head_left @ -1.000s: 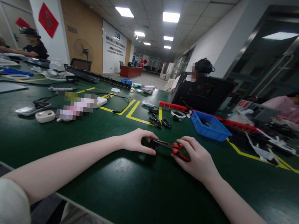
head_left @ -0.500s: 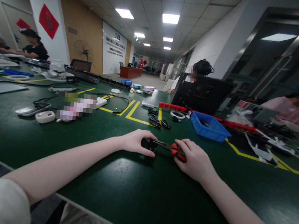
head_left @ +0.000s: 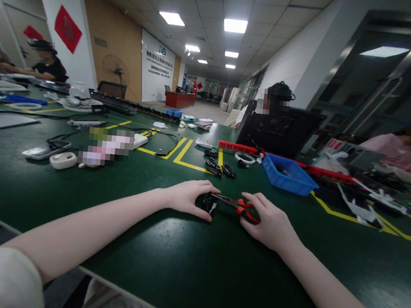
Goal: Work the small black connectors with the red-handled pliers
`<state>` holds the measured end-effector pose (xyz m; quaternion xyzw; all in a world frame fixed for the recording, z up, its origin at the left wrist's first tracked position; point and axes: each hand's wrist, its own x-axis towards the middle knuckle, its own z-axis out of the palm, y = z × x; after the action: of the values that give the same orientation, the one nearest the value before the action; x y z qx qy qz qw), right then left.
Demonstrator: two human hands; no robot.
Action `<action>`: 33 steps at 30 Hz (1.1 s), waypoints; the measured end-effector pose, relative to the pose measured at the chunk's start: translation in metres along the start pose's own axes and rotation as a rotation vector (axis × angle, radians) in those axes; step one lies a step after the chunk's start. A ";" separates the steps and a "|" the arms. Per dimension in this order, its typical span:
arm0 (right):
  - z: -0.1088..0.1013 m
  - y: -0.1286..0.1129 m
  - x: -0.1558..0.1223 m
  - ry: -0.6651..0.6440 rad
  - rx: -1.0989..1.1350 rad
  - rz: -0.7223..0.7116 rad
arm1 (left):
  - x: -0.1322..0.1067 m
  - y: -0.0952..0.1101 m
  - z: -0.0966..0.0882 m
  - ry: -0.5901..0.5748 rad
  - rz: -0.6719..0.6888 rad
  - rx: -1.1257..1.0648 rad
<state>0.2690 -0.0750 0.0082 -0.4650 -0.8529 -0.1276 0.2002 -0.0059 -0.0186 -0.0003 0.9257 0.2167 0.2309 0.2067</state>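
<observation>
My left hand [head_left: 192, 197] holds a small black part [head_left: 209, 203] between thumb and fingers, just above the green table [head_left: 165, 266]. A bright glint shows on the part's right side; its exact kind is too small to make out. My right hand [head_left: 270, 220] grips needle-nose pliers [head_left: 241, 207] by their red-and-black handles. The pliers point left, and their jaws reach the upper edge of the black part. Whether the jaw tips pinch it is hard to see. Beyond my hands lie several black cable bundles [head_left: 213, 167].
A blue bin [head_left: 288, 175] with dark items stands at the right, before a red strip [head_left: 235, 147] and a black panel [head_left: 280, 127]. To the left lie a white oval object [head_left: 63, 160] and a grey-white device [head_left: 40, 150]. Other people sit at the far left and across the table.
The black part has turned slightly in my left hand, so a bright glint now shows. The pliers' handles have spread a little in my right hand.
</observation>
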 end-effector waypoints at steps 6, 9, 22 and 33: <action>0.001 0.000 0.001 -0.034 0.090 0.059 | 0.000 0.000 0.001 0.031 0.027 0.061; 0.000 0.000 0.002 -0.071 0.147 0.097 | 0.001 0.000 0.001 0.031 0.033 0.086; 0.000 0.000 0.001 -0.116 0.172 0.114 | 0.000 -0.001 0.001 0.005 0.040 0.144; -0.001 -0.001 0.002 -0.097 0.055 0.075 | 0.001 -0.003 0.001 -0.023 0.063 0.170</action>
<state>0.2672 -0.0747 0.0097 -0.4964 -0.8469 -0.0738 0.1758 -0.0050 -0.0160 -0.0022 0.9489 0.2040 0.2076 0.1222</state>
